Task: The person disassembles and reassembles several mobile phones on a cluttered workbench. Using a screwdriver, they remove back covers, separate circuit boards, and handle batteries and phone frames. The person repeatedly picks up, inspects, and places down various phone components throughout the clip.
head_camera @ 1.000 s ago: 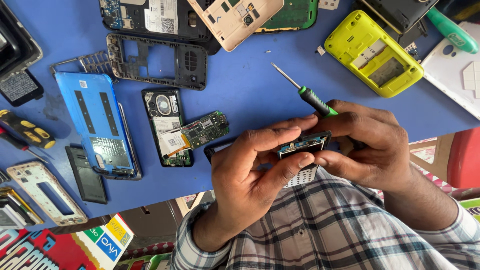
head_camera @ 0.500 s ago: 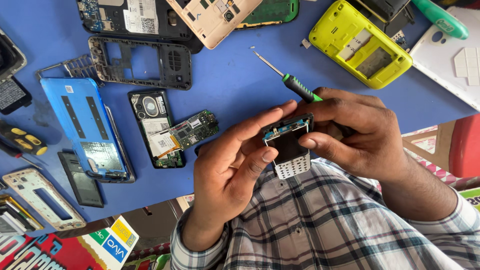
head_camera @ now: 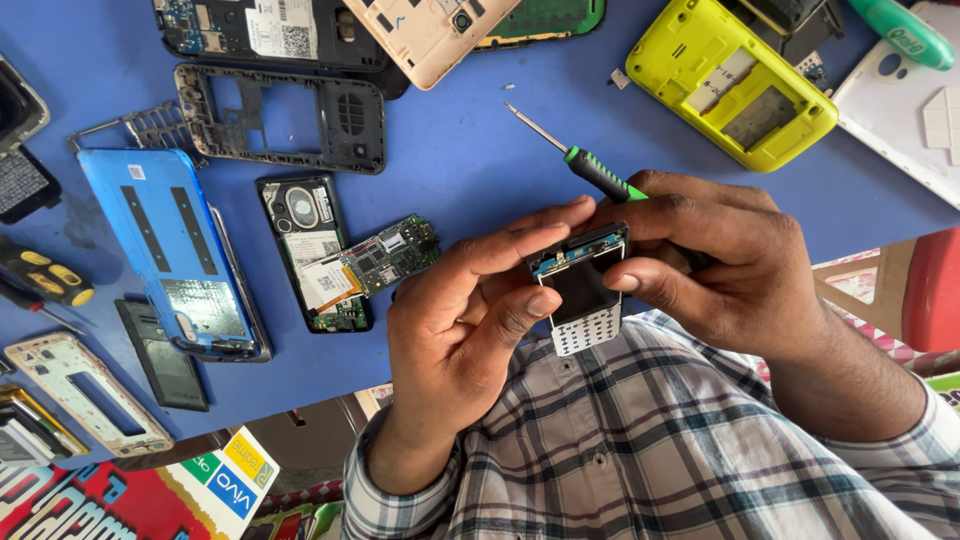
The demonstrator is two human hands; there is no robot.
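Blue table (head_camera: pixel 480 180) strewn with phone shells; both hands (head_camera: pixel 600 290) clamped on small keypad phone (head_camera: pixel 583 290), right also pinning screwdriver (head_camera: pixel 580 165).

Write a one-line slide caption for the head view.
Both hands, left hand and right hand, grip a small keypad phone board; the right also holds a green screwdriver.

Head view, steeply downward, close over blue table (head_camera: pixel 480 170)

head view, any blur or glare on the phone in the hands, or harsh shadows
Head view: the small phone is sharp, its dark screen free of glare; both hands, left hand and right hand, are crisp; soft even light, only faint shadows on the blue table.
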